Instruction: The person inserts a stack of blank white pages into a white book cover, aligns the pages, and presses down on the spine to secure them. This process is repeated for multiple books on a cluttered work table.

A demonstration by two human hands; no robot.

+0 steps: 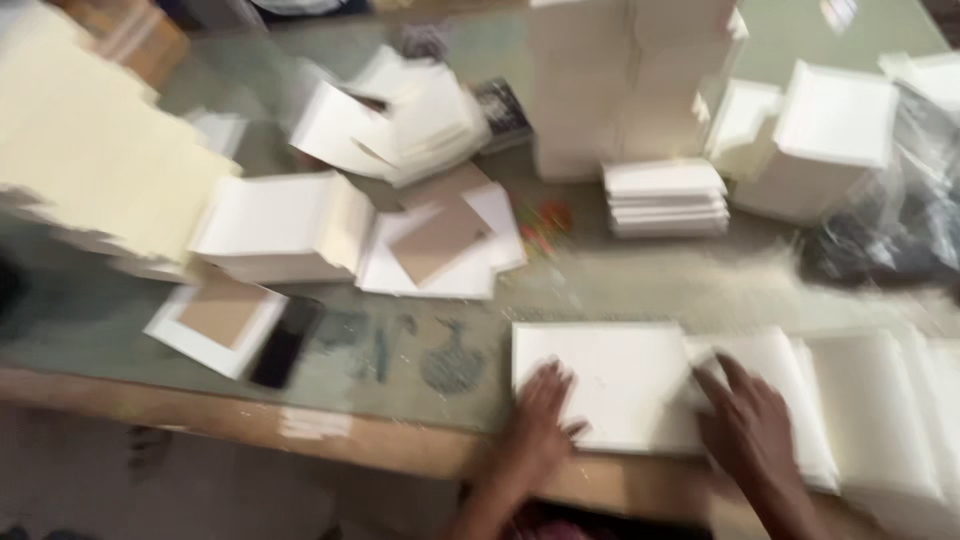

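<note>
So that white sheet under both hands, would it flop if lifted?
The white sheet lies flat with straight edges, so it is probably stiff card. It looks thin, likely light. Left hand and right hand press it down; it might slide on the smooth table.

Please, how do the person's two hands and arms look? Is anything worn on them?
Both hands, left and right, are bare: no gloves, and no rings or watch can be seen, though the picture is blurred. The forearms show no sleeves as far as the frame reaches.

White flat board [610, 385], lying flat at table's near edge, blurred
</note>
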